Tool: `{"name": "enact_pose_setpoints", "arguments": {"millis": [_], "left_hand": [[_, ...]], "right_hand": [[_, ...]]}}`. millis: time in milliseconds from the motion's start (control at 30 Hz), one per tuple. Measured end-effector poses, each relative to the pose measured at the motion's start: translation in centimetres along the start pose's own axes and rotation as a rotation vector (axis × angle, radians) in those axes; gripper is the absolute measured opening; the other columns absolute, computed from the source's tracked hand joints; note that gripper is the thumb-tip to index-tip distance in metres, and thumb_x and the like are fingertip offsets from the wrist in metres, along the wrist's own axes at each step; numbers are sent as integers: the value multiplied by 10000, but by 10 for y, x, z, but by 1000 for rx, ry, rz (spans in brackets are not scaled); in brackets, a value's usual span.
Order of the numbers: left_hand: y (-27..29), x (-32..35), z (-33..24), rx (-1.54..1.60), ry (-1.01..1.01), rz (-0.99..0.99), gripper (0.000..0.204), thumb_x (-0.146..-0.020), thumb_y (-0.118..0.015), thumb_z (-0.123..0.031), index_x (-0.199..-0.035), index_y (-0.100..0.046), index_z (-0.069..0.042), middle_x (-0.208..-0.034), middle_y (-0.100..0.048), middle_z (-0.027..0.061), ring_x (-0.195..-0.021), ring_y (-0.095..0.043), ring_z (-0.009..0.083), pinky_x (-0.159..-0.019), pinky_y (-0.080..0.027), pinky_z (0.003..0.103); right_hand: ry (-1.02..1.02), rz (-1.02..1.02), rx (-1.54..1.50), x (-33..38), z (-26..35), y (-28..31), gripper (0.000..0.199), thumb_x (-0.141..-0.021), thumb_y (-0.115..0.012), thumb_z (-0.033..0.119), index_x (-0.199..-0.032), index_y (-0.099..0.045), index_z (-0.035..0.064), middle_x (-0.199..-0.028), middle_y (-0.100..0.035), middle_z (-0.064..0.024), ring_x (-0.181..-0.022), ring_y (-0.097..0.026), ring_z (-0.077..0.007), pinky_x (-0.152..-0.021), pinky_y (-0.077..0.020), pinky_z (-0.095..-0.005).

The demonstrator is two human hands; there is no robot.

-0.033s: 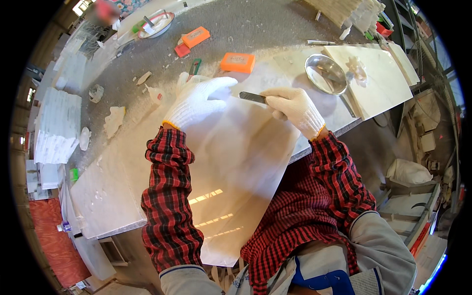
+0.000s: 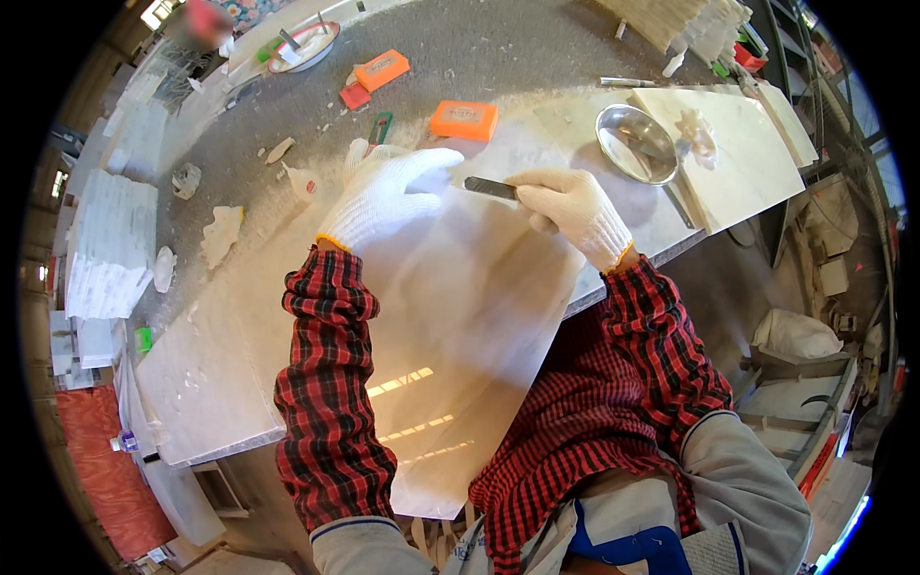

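Observation:
A large polished pale stone slab lies across the workbench and overhangs its near edge toward me. My left hand, in a white knit glove, rests palm down on the slab's far end with its fingers spread. My right hand, also gloved, grips a thin dark flat blade tool. The tool points left, and its tip lies on the slab right beside my left fingertips. Both forearms wear red plaid sleeves.
An orange block sits just beyond the hands, and a metal bowl lies to the right beside a pale tile. Farther back are a green-handled tool, another orange block and a dish. White tiles are stacked at left.

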State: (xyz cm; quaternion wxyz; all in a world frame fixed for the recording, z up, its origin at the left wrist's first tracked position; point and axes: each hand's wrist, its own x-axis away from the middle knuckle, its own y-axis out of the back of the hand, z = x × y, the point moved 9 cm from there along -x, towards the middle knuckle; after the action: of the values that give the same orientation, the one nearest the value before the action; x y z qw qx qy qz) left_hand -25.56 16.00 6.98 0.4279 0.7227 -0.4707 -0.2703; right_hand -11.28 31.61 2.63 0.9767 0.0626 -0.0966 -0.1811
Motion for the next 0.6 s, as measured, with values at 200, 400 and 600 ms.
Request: {"name": "enact_pose_setpoints", "arguments": {"millis": [200, 400, 600], "left_hand": [[-1, 0, 2, -4, -30, -25, 557, -832, -653, -285, -1384, -651, -206, -1214, -750, 32, -1234, -579, 240, -1228, -124, 498], [3, -1, -2, -73, -31, -38, 571, -817, -651, -293, -1379, -660, -193, -1184, -751, 39, -1179, -586, 249, -1172, -225, 412], [-5, -3, 7, 22, 22, 35, 592, -858, -668, -227, -1437, -604, -123, -1284, -709, 72, -1174, -629, 216, -1089, -421, 380]], "right_hand": [[57, -35, 111, -6, 10, -8, 346, -953, -608, 215, -1182, -734, -12, -831, -697, -36, -680, -629, -93, -656, -513, -279], [117, -89, 182, -9, 18, -14, 309, -973, -612, 190, -1185, -733, 0, -779, -674, -39, -657, -608, -95, -637, -492, -267], [187, -172, 297, -10, 17, -16, 276, -966, -603, 214, -1124, -754, 45, -798, -727, -106, -669, -684, -174, -673, -544, -322]]}}
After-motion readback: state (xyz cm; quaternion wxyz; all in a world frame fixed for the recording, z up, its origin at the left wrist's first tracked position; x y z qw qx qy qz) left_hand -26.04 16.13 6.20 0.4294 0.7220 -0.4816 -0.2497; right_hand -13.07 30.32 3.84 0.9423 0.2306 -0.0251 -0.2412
